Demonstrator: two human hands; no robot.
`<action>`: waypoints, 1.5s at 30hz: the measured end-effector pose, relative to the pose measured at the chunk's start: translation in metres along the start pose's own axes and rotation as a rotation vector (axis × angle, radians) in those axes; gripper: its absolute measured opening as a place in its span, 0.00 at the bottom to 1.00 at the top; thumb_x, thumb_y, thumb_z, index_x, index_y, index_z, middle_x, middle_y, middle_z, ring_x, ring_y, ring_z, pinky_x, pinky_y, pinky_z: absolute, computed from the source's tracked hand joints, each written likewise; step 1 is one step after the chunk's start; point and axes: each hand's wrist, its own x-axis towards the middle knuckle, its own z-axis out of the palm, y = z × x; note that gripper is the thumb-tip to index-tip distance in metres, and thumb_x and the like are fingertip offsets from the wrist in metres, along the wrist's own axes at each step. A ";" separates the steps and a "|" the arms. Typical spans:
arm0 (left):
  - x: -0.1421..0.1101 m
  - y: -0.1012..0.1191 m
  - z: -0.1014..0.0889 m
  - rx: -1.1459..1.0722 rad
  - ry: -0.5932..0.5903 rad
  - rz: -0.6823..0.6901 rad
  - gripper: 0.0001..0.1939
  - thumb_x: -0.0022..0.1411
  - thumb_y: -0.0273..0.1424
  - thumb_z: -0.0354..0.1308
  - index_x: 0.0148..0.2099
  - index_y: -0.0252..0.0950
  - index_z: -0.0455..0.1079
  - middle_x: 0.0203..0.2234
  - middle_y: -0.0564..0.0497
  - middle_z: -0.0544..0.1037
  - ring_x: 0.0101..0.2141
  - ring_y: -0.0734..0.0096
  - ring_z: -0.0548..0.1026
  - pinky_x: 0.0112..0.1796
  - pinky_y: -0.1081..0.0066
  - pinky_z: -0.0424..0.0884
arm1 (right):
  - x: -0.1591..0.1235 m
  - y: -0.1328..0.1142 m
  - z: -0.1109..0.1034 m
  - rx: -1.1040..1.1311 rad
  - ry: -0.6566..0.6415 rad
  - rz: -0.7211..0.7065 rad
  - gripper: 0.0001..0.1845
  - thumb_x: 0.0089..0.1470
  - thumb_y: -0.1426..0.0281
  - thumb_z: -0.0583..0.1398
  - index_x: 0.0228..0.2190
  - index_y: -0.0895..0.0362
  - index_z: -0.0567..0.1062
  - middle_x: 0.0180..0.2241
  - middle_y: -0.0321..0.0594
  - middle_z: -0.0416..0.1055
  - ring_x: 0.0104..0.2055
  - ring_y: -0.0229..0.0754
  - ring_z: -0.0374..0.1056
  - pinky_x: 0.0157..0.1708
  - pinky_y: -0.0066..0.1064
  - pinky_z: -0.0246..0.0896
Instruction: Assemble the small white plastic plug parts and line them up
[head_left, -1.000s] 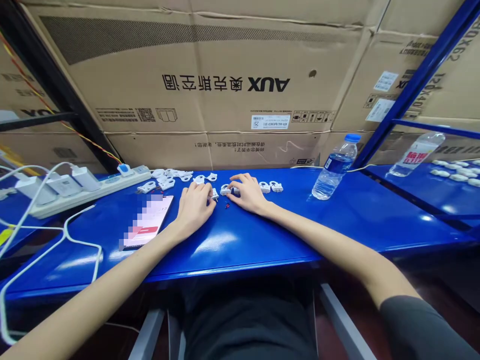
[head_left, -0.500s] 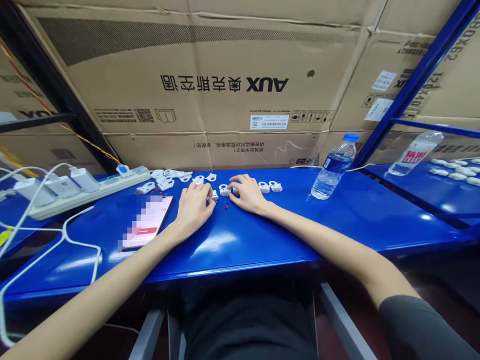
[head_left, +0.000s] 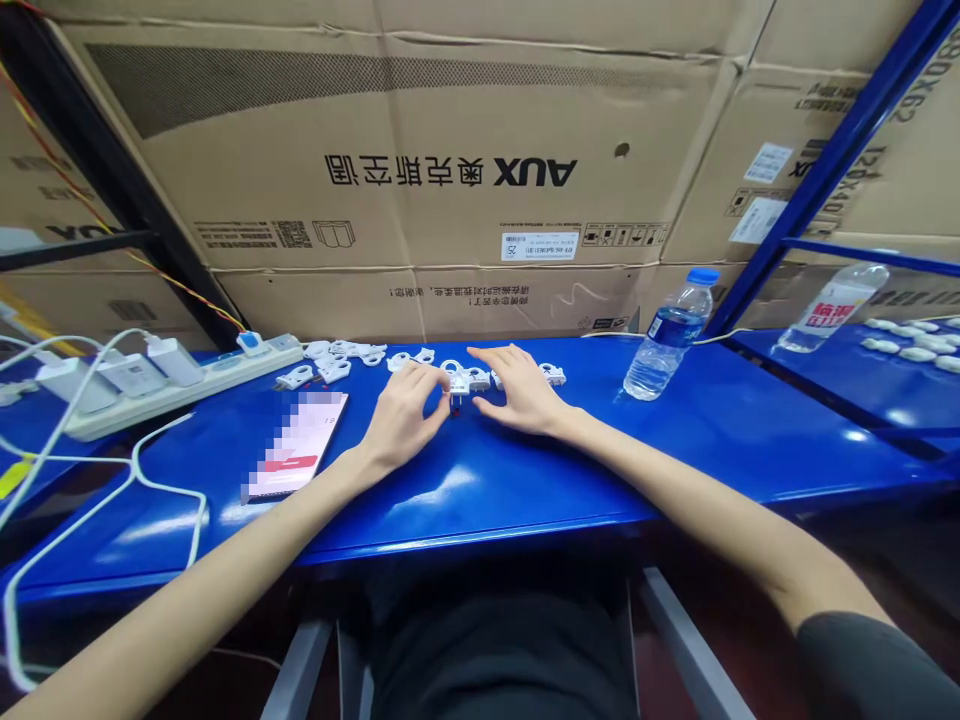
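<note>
Between the thumb and fingers of my left hand (head_left: 405,412) is a white two-pin plug (head_left: 459,384) with a ring-shaped grip, its prongs pointing toward me. My right hand (head_left: 523,392) is open, thumb and fingers apart, just right of another white plug (head_left: 478,379). One more ring plug (head_left: 554,374) shows past the right hand; others in that row are partly hidden by it. A tiny red and dark piece (head_left: 456,409) lies below the held plug. Behind and left of my left hand is a loose group of white plugs (head_left: 337,352).
A phone (head_left: 304,445) lies left of my left hand, near a power strip (head_left: 217,375) with chargers and white cables (head_left: 135,480). A water bottle (head_left: 671,335) stands on the blue table (head_left: 480,490) at right. A large cardboard box (head_left: 450,90) forms the back wall.
My left hand has moved right with the plug, which is now in plain view. My right hand has shifted right and opened wider, away from the plugs in the middle.
</note>
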 end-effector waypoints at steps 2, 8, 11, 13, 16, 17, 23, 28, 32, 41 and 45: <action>-0.001 0.004 0.001 -0.052 -0.006 0.052 0.07 0.72 0.29 0.51 0.41 0.39 0.69 0.41 0.46 0.81 0.46 0.58 0.75 0.53 0.57 0.70 | -0.004 -0.001 -0.004 0.010 -0.021 -0.027 0.38 0.60 0.63 0.64 0.68 0.58 0.64 0.65 0.52 0.69 0.67 0.56 0.63 0.72 0.56 0.48; -0.004 0.007 0.006 -0.099 -0.053 0.065 0.07 0.73 0.32 0.52 0.41 0.40 0.70 0.41 0.47 0.82 0.45 0.59 0.75 0.53 0.56 0.71 | -0.004 -0.003 -0.004 0.006 -0.091 -0.088 0.32 0.60 0.66 0.63 0.64 0.58 0.69 0.59 0.51 0.75 0.61 0.55 0.68 0.69 0.56 0.53; -0.003 0.005 0.004 -0.096 -0.017 0.079 0.05 0.72 0.30 0.52 0.42 0.39 0.70 0.44 0.45 0.81 0.47 0.59 0.75 0.53 0.57 0.71 | -0.004 0.000 -0.006 -0.014 -0.081 -0.066 0.30 0.61 0.65 0.63 0.63 0.58 0.70 0.58 0.51 0.75 0.59 0.56 0.69 0.66 0.54 0.56; -0.002 0.002 0.003 -0.052 -0.012 0.060 0.06 0.71 0.28 0.52 0.42 0.39 0.69 0.42 0.45 0.79 0.47 0.59 0.75 0.51 0.58 0.71 | -0.005 0.003 -0.008 -0.042 -0.075 -0.049 0.30 0.61 0.65 0.63 0.63 0.57 0.70 0.57 0.50 0.76 0.58 0.56 0.69 0.65 0.54 0.57; -0.002 -0.003 0.002 0.056 -0.111 0.023 0.05 0.69 0.28 0.52 0.41 0.39 0.70 0.39 0.46 0.79 0.44 0.56 0.74 0.49 0.57 0.71 | -0.009 0.008 -0.008 -0.118 -0.091 -0.047 0.31 0.60 0.67 0.64 0.64 0.57 0.69 0.56 0.50 0.76 0.57 0.56 0.69 0.67 0.54 0.54; -0.003 -0.004 0.003 0.083 -0.161 0.016 0.05 0.68 0.28 0.53 0.41 0.38 0.70 0.39 0.46 0.79 0.44 0.56 0.74 0.48 0.57 0.71 | -0.010 0.010 -0.007 -0.143 -0.102 -0.049 0.32 0.60 0.67 0.64 0.64 0.58 0.69 0.56 0.50 0.77 0.57 0.56 0.69 0.67 0.54 0.53; -0.006 -0.010 0.010 0.115 -0.292 -0.020 0.09 0.69 0.29 0.52 0.47 0.37 0.73 0.41 0.45 0.79 0.44 0.55 0.74 0.46 0.56 0.72 | -0.011 0.006 -0.005 -0.193 -0.145 -0.043 0.31 0.62 0.67 0.62 0.65 0.59 0.69 0.54 0.51 0.77 0.58 0.57 0.68 0.67 0.57 0.52; -0.006 -0.013 0.011 0.123 -0.307 -0.020 0.10 0.70 0.31 0.52 0.46 0.38 0.75 0.43 0.44 0.78 0.44 0.54 0.73 0.47 0.55 0.73 | -0.009 -0.002 -0.004 -0.199 -0.158 -0.048 0.31 0.63 0.67 0.62 0.65 0.60 0.68 0.54 0.51 0.77 0.58 0.57 0.68 0.68 0.56 0.51; -0.005 -0.014 0.010 0.131 -0.308 -0.026 0.09 0.69 0.30 0.53 0.43 0.38 0.74 0.42 0.44 0.77 0.44 0.54 0.73 0.45 0.56 0.73 | -0.008 -0.006 -0.002 -0.201 -0.179 -0.040 0.31 0.62 0.68 0.62 0.64 0.60 0.69 0.53 0.52 0.78 0.57 0.57 0.69 0.67 0.57 0.51; -0.006 -0.018 0.010 0.141 -0.291 -0.088 0.05 0.68 0.32 0.56 0.40 0.39 0.72 0.41 0.45 0.77 0.44 0.53 0.72 0.43 0.57 0.72 | -0.007 -0.009 0.000 -0.181 -0.192 -0.013 0.31 0.62 0.68 0.63 0.65 0.58 0.69 0.53 0.51 0.78 0.58 0.57 0.69 0.67 0.57 0.52; -0.006 -0.016 0.009 0.116 -0.308 -0.041 0.05 0.67 0.30 0.54 0.39 0.38 0.71 0.40 0.45 0.77 0.42 0.55 0.72 0.43 0.57 0.71 | -0.008 -0.011 0.000 -0.166 -0.201 -0.004 0.32 0.61 0.68 0.63 0.65 0.59 0.68 0.54 0.52 0.78 0.59 0.57 0.69 0.68 0.58 0.51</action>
